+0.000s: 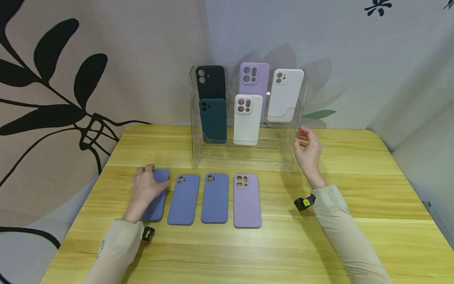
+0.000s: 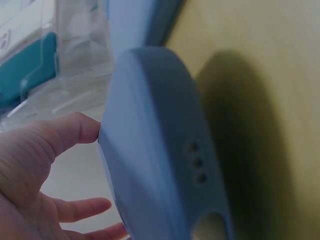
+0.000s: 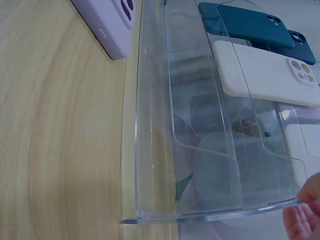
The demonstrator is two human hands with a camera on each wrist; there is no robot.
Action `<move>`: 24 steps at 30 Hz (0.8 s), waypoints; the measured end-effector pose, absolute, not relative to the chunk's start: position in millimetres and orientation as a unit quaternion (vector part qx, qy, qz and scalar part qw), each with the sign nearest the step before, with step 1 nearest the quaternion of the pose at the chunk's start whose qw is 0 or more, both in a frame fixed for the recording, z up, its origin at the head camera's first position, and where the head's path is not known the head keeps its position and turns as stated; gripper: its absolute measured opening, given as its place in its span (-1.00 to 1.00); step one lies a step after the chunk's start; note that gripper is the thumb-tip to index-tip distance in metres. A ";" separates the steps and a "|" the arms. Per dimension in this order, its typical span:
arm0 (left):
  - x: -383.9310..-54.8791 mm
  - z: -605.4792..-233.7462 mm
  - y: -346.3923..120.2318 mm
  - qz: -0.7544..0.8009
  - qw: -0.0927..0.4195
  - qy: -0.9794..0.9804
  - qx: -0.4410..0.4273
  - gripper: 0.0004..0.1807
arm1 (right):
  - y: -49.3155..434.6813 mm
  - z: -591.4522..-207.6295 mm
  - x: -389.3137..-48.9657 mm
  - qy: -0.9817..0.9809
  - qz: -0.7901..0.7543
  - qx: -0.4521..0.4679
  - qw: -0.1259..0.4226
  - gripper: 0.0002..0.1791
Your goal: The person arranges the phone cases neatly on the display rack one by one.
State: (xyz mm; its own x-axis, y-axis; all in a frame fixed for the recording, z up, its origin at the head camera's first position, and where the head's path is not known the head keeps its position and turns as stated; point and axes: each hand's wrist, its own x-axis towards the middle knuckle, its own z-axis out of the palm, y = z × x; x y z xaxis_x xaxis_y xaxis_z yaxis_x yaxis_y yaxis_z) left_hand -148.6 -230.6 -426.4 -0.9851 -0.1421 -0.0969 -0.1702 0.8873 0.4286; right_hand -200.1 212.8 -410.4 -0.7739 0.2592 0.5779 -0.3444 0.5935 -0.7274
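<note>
At the left of the table, my left hand (image 1: 146, 187) grips a blue phone case (image 1: 155, 209) by its edges. In the left wrist view that phone case (image 2: 140, 150) is seen edge-on, with three small holes and a larger opening along its side, and a shadow beside it. My right hand (image 1: 307, 152) pinches the right side edge of a clear tiered display stand (image 3: 200, 218) between thumb and fingers. To the right of my left hand lie two more blue cases (image 1: 183, 200) (image 1: 214, 198) and one purple case (image 1: 247, 202), in a row.
On the stand lean a black case (image 1: 211, 86), a dark green case (image 1: 213, 120), a purple case (image 1: 260, 75) and two white cases (image 1: 246, 122) (image 1: 286, 92). The wooden table (image 1: 220, 256) reaches to a wall printed with dark leaves (image 1: 56, 47).
</note>
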 end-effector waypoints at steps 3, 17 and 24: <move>-147.7 -421.4 -224.9 0.227 0.016 0.971 -0.067 -0.12 | 212.8 -410.5 -200.2 -0.825 0.454 0.024 0.335 -0.69; -145.7 -400.8 -194.1 0.258 -0.036 0.965 -0.031 -0.17 | 213.2 -411.1 -201.2 -0.824 0.454 0.024 0.338 -0.69; -148.1 -392.8 -177.4 0.276 -0.055 0.960 -0.002 -0.22 | 212.8 -411.8 -201.9 -0.825 0.456 0.021 0.335 -0.70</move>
